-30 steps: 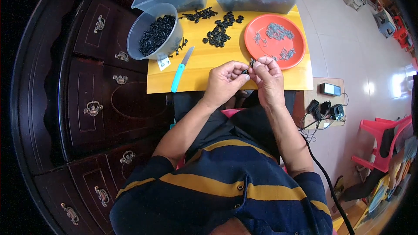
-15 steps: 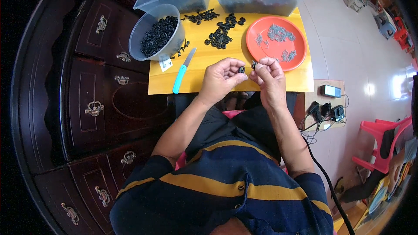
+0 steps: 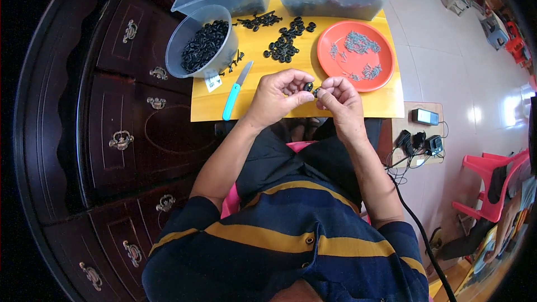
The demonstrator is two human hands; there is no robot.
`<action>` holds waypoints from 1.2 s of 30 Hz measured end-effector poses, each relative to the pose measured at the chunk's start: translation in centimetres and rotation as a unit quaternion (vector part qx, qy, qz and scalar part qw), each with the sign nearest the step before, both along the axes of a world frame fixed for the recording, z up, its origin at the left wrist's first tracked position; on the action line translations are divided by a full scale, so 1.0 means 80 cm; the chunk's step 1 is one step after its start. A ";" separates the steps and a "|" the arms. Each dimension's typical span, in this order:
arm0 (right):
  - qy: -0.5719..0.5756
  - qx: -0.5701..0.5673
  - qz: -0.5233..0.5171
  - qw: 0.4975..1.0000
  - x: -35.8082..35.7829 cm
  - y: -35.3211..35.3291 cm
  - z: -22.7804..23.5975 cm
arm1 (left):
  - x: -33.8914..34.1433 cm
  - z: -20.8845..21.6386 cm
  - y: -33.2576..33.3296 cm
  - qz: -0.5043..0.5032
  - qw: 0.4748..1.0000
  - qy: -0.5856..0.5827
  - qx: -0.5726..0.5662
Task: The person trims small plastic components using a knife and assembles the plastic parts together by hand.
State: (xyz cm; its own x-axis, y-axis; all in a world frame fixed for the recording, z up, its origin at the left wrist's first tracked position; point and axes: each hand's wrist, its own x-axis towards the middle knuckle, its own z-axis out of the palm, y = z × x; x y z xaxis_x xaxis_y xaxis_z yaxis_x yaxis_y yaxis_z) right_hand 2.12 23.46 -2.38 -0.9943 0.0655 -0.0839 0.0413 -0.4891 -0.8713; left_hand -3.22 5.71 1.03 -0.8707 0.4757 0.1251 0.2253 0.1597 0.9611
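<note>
Ring, small and black, is clamped between thumb and fingers of the left hand, near the front edge of the yellow table. Just beside it, the right hand has thumb and finger together on a small dark piece, mostly hidden, so I cannot tell its shape. Near this hand lies a red plate with small grey pins, and leftward a knife.

The left grip holds a round black piece.
</note>
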 end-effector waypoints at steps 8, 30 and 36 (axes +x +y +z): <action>0.010 0.013 0.012 1.000 -0.001 0.001 -0.003 | -0.001 0.007 0.002 -0.005 0.999 0.036 -0.030; -0.030 -0.032 0.023 0.999 0.000 0.003 0.000 | -0.021 0.005 0.001 -0.083 0.996 -0.036 -0.021; -0.036 -0.060 0.036 0.997 0.001 0.001 0.001 | -0.024 0.016 0.002 -0.111 0.993 -0.029 -0.028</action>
